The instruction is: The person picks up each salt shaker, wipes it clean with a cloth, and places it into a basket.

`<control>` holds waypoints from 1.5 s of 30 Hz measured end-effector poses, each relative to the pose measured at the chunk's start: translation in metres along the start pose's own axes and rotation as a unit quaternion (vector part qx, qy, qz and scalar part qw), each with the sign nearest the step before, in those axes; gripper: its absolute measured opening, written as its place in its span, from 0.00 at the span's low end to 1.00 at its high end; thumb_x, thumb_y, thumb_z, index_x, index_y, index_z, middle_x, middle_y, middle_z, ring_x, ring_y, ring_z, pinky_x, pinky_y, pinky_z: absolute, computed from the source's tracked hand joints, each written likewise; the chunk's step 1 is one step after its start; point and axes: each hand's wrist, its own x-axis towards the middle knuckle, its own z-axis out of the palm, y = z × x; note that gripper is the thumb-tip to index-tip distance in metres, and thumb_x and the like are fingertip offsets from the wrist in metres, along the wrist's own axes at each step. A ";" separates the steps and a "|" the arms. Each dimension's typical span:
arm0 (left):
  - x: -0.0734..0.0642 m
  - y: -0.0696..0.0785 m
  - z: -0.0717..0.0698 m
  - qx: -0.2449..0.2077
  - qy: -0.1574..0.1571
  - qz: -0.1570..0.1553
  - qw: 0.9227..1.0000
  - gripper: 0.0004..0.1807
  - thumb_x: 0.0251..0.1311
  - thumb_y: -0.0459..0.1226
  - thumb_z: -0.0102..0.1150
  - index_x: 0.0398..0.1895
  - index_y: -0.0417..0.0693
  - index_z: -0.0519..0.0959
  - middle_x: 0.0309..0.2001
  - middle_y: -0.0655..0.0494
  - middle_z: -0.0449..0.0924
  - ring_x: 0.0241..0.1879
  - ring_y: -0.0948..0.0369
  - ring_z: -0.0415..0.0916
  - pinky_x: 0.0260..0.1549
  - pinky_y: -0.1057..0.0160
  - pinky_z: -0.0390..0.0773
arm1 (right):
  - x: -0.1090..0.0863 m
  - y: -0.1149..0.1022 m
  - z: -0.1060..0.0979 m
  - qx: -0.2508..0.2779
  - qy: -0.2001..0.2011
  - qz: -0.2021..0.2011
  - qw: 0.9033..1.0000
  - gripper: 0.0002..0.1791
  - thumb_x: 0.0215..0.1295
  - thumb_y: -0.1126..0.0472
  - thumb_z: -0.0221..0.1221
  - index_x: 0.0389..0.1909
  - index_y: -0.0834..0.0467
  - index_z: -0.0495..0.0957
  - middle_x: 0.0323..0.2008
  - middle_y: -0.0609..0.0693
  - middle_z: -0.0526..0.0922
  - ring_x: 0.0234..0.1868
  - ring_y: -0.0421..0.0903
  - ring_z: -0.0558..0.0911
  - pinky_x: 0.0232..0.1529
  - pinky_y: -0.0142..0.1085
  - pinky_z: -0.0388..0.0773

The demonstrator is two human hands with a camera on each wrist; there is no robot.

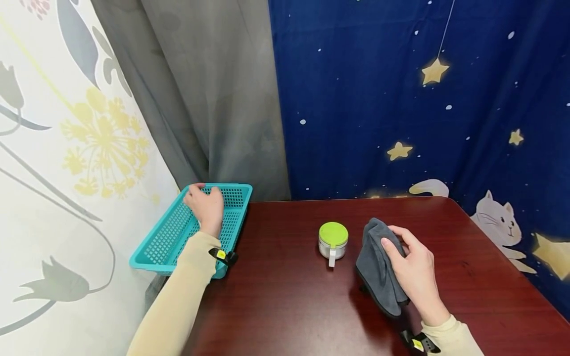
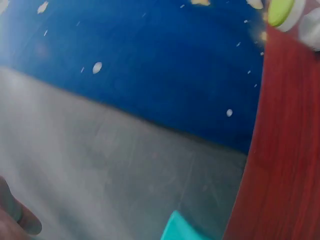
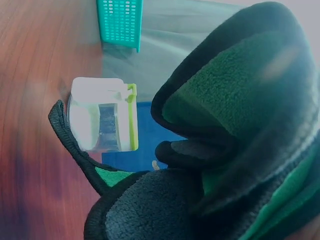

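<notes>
My right hand (image 1: 416,269) pinches a dark grey cloth (image 1: 378,267) between thumb and fingers above the right side of the table. In the right wrist view the folded cloth (image 3: 150,205) shows a green fleecy inner side, black edging and a loop at one corner. My left hand (image 1: 206,207) is over a turquoise plastic basket (image 1: 156,252), fingers loosely bent and overlapping its far rim, with nothing seen in them. Only a bit of the left fingers (image 2: 27,220) appears in the left wrist view. A small clear jar (image 1: 332,242) with a green lid and white handle stands left of the cloth.
The dark red-brown table (image 1: 276,296) has its far edge against a grey curtain (image 1: 227,99) and a blue starry curtain (image 1: 356,99). A white flowered curtain (image 1: 67,198) hangs at the left, beside the perforated basket.
</notes>
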 end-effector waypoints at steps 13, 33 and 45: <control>-0.097 0.012 0.064 0.024 -0.105 0.086 0.990 0.04 0.60 0.37 0.58 0.33 0.47 0.81 0.43 0.46 0.75 0.44 0.47 0.72 0.46 0.48 0.72 | -0.003 0.003 -0.001 0.008 -0.008 0.001 1.000 0.18 0.69 0.50 0.64 0.58 0.41 0.79 0.46 0.46 0.86 0.34 0.29 0.84 0.37 0.21 0.74; -0.192 -0.012 0.118 -0.041 -0.378 -0.109 0.918 0.11 0.60 0.41 0.62 0.34 0.41 0.85 0.30 0.58 0.75 0.33 0.57 0.70 0.34 0.57 0.71 | -0.013 0.004 0.005 0.010 -0.005 0.015 1.000 0.17 0.68 0.51 0.65 0.57 0.42 0.81 0.45 0.46 0.86 0.35 0.30 0.84 0.40 0.20 0.73; -0.211 -0.026 0.128 -0.086 -0.440 -0.237 0.862 0.19 0.65 0.51 0.58 0.36 0.45 0.86 0.47 0.40 0.77 0.37 0.45 0.81 0.34 0.51 0.82 | -0.019 0.007 0.007 -0.006 -0.020 0.032 0.999 0.18 0.68 0.48 0.65 0.58 0.41 0.80 0.45 0.46 0.87 0.34 0.32 0.85 0.38 0.23 0.74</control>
